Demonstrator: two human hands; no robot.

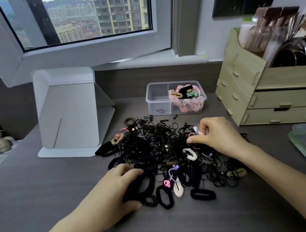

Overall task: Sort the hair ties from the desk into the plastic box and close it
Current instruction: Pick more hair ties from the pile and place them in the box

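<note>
Two grips worked the pile [151,146] of hair ties on the table [63,199]. The right grip [217,137] was clenched in a pinch on a small tie [196,130], whitish with a pink strand, at the pile's far right edge. The left grip [116,190] was curled round thick black ties [144,187] at the pile's near left edge, with the thumb on the far side and the fingertips on the near side.

The box [149,105] stood open on the table, directly beyond the right grip and slightly to its left, with the pile's far fringe between them. Its long axis ran left to right, so its long wall faced both grips. A divider split it in two:
- The compartment further left of the right grip held one thin tie.
- The compartment straight ahead of the right grip held scrunchies.

The right grip was the nearer to the box; the left grip lay well apart from it, across the whole pile.

Judged from this layout, the next transfer fell to the right grip: a short carry forward over the near wall. Most of the pile remained unsorted. The lid could not be identified with certainty.
</note>
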